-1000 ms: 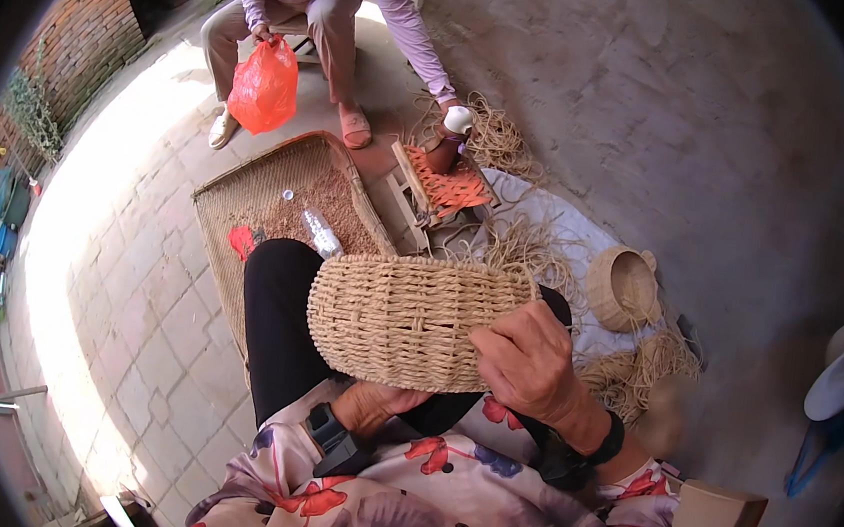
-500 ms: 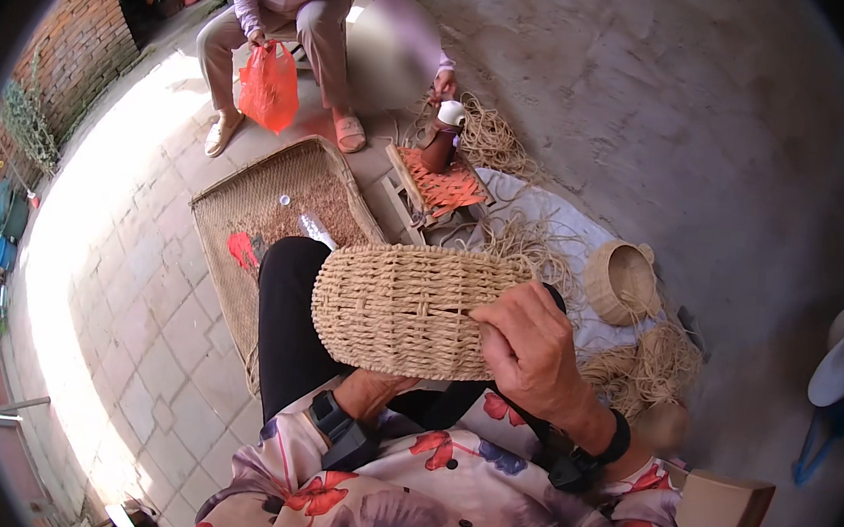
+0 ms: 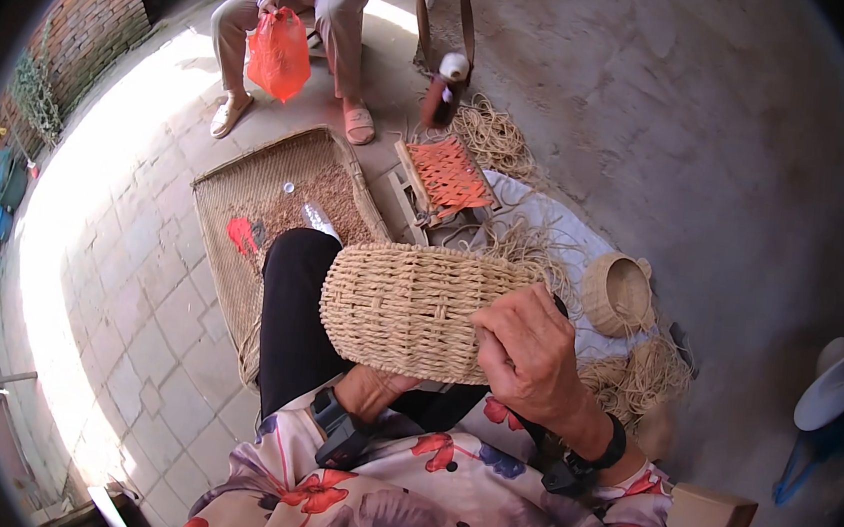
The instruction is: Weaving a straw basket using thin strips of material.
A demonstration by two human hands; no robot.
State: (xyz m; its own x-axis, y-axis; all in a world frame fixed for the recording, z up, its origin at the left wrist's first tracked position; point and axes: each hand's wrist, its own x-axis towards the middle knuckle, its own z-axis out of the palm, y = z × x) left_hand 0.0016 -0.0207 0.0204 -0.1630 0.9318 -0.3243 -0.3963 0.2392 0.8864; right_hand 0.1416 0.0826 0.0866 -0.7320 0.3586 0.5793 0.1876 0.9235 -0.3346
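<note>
A tan woven basket, made of twisted cord, lies across my lap with its ribbed side facing up. Beneath its near edge my left hand supports it, the fingers hidden by the weave. Over the right end my right hand is closed, its thumb and fingertips pinched against the cords. Whether a single strand sits between those fingertips is too small to tell. The gap seen in the weave beside the right fingers looks narrower now.
A large woven tray holds reddish-brown bits and a clear bottle. Beyond stand an orange-strapped stool, a small round basket and cord heaps. Opposite, a seated person holds a red plastic bag and a strapped brown flask.
The other person has lifted the brown flask off the stool by its strap. My basket has shifted slightly right, and the gap in its weave has narrowed. Both my hands keep their places on it.
</note>
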